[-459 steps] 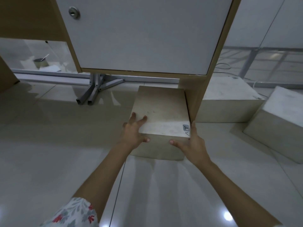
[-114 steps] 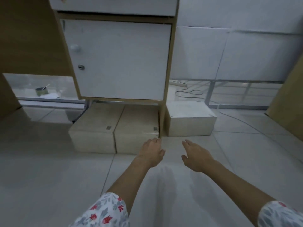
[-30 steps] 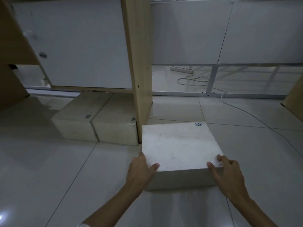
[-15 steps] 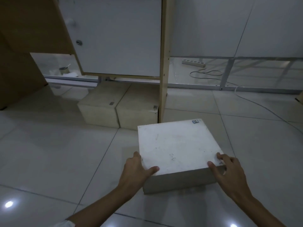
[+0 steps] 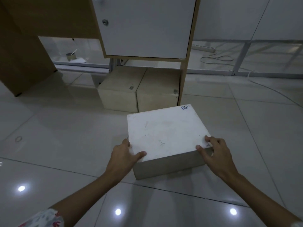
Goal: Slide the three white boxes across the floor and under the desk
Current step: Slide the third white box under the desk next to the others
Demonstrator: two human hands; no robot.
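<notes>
A white box [image 5: 164,130] lies on the tiled floor in front of me, turned slightly, with a small blue label at its far right corner. My left hand [image 5: 124,154] grips its near left corner, thumb on top. My right hand [image 5: 213,151] grips its near right corner. Two more white boxes sit side by side beneath the desk cabinet [image 5: 144,27]: the left box [image 5: 120,89] and the right box [image 5: 158,92], which rests against the wooden desk leg [image 5: 184,79].
A brown wooden panel [image 5: 24,59] stands at the left. A power strip [image 5: 204,48] and loose cable [image 5: 218,58] lie behind the metal frame at the right. A small tin with a spoon [image 5: 71,55] sits under the desk at the back. A rubber band [image 5: 18,138] lies on the floor.
The third box has come back from beside the desk leg and leftward across the floor, both hands gripping its near corners. The two boxes under the desk have not moved.
</notes>
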